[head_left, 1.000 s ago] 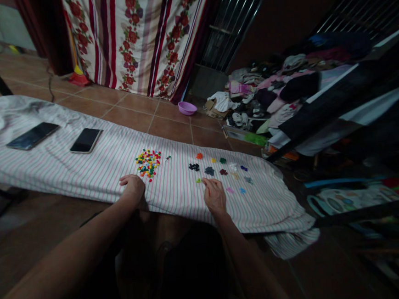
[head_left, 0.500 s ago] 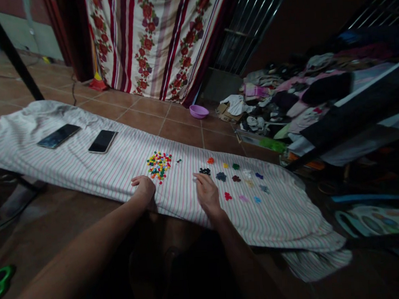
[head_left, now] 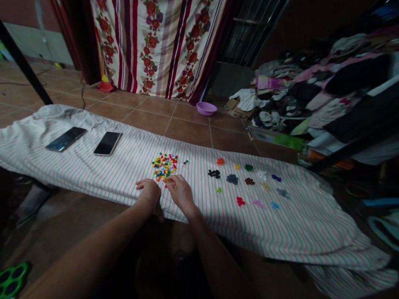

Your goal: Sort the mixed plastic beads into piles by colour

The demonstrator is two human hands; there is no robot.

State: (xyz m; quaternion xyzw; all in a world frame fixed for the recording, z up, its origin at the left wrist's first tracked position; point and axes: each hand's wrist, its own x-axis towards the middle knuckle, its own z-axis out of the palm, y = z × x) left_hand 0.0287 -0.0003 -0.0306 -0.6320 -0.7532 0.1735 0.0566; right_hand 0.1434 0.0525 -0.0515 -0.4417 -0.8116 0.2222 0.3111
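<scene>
My left hand [head_left: 149, 192] rests on the near edge of the striped cloth [head_left: 94, 174], its fingers curled under in a loose fist. Whatever it holds is hidden. My right hand [head_left: 181, 192] lies beside it, fingers drawn together and touching the near edge of a pile of small mixed-colour beads [head_left: 165, 165]. To the right, small one-colour groups lie apart on the cloth: black [head_left: 214, 173], orange [head_left: 220, 161], grey-blue [head_left: 232, 179], green [head_left: 248, 167] and red [head_left: 240, 201].
Two dark phones [head_left: 66, 139] [head_left: 108, 143] lie on the cloth's left part. Beyond it are a tiled floor, a purple bowl [head_left: 206, 108], a floral curtain [head_left: 163, 37] and a heap of clothes [head_left: 305, 90]. A green plastic piece [head_left: 6, 282] lies at lower left.
My right hand has moved left from the sorted colour groups to the mixed bead pile. The left hand stays on the cloth edge. The view has shifted left.
</scene>
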